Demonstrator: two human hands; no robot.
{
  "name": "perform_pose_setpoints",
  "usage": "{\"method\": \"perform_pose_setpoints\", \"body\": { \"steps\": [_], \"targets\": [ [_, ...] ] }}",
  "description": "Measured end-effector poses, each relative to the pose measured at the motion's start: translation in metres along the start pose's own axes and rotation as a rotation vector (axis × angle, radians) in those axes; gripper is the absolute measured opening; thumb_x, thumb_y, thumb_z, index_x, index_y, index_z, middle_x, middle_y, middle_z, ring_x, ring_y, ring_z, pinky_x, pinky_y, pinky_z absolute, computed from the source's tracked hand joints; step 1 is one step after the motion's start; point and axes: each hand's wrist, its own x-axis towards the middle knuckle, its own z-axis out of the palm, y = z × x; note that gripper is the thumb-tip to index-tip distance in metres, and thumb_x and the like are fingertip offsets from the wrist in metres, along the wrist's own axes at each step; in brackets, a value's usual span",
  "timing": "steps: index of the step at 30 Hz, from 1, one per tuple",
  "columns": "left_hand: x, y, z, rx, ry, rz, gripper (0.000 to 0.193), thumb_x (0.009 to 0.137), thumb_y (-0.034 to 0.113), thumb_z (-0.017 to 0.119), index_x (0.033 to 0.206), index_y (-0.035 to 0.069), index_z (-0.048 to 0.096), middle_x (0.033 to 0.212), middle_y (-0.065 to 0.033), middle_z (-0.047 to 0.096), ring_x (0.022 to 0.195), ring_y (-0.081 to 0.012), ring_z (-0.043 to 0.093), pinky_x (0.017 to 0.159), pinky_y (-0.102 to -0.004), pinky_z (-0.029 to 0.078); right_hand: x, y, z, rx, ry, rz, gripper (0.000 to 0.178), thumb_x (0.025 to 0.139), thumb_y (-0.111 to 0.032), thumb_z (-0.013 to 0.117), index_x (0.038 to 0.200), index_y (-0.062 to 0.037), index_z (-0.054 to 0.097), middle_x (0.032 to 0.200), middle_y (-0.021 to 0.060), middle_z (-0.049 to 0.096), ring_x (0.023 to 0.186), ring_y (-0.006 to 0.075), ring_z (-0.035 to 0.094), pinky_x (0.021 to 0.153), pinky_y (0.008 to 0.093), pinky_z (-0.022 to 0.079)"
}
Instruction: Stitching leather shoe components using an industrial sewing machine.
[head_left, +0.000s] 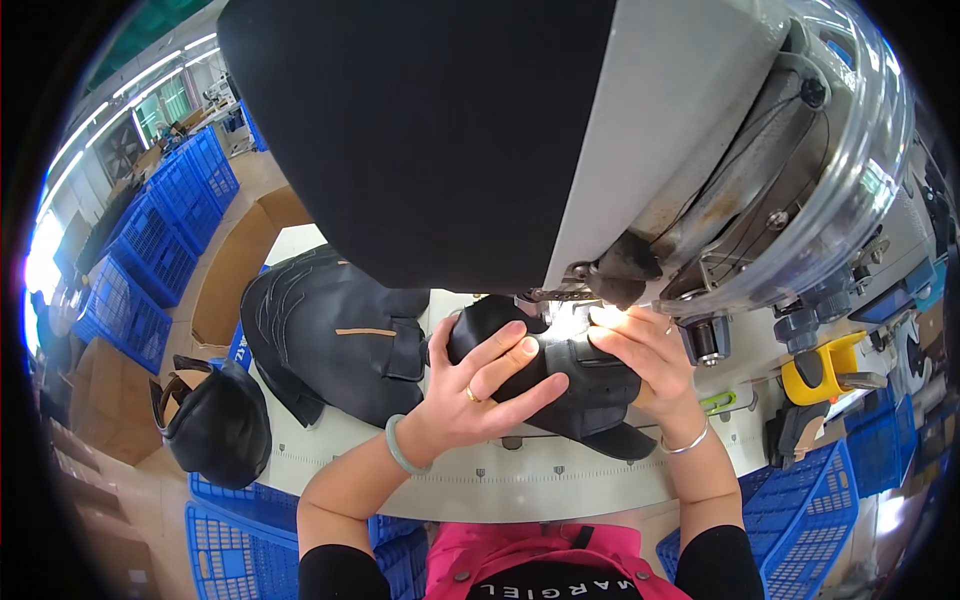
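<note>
My left hand (480,385) lies flat on a black leather shoe piece (560,375) on the white work table (520,480), with a ring on one finger and a pale green bangle on the wrist. My right hand (645,360) presses the same piece from the right, fingertips close to the lit needle area (575,310) of the large sewing machine (620,140). A thin bracelet sits on that wrist. Part of the piece is hidden under both hands.
A stack of black leather pieces (330,335) lies to the left on the table, with a black bag-like item (220,420) beyond it. Blue plastic crates (160,230) line the left side and sit below the table. A yellow tool (825,370) rests at right.
</note>
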Motion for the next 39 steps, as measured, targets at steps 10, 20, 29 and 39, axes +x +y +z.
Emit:
{"method": "perform_pose_setpoints", "body": {
  "steps": [10, 20, 29, 39],
  "targets": [
    [0.002, 0.002, -0.005, 0.038, -0.042, -0.024, 0.051, 0.066, 0.036, 0.08, 0.112, 0.02, 0.065, 0.116, -0.0032, 0.054, 0.113, -0.0251, 0.06, 0.106, -0.0604, 0.027, -0.006, 0.009, 0.005, 0.086, -0.01, 0.081, 0.031, 0.07, -0.008, 0.072, 0.098, 0.0036, 0.068, 0.095, 0.0147, 0.068, 0.075, 0.0277, 0.063, 0.067, 0.0339, 0.051],
    [0.012, 0.006, -0.011, 0.013, -0.096, -0.069, 0.04, 0.069, 0.025, 0.072, 0.108, 0.02, 0.065, 0.12, -0.0009, 0.061, 0.112, -0.0232, 0.058, 0.101, -0.0559, 0.029, -0.024, 0.009, 0.003, 0.109, -0.118, 0.219, 0.037, 0.063, -0.014, 0.076, 0.099, -0.0058, 0.072, 0.1, 0.0094, 0.069, 0.095, 0.0308, 0.065, 0.091, 0.0504, 0.041],
    [0.026, 0.004, -0.025, -0.076, -0.163, -0.189, 0.05, 0.058, 0.025, 0.076, 0.107, 0.021, 0.065, 0.125, 0.0003, 0.06, 0.11, -0.021, 0.057, 0.093, -0.0536, 0.031, -0.017, 0.014, 0.012, 0.083, -0.129, 0.328, 0.033, 0.066, -0.015, 0.069, 0.098, -0.0102, 0.073, 0.097, 0.0081, 0.07, 0.088, 0.0286, 0.063, 0.087, 0.0447, 0.042],
    [0.04, 0.025, -0.037, 0.093, -0.369, -0.249, 0.082, 0.047, 0.051, 0.081, 0.118, 0.014, 0.065, 0.128, -0.0057, 0.057, 0.11, -0.0264, 0.05, 0.079, -0.0455, 0.034, 0.007, 0.031, -0.029, -0.222, -0.734, 0.702, 0.024, 0.077, -0.014, 0.065, 0.1, -0.0082, 0.07, 0.09, 0.0129, 0.07, 0.079, 0.0271, 0.065, 0.07, 0.035, 0.05]
  ]
}}
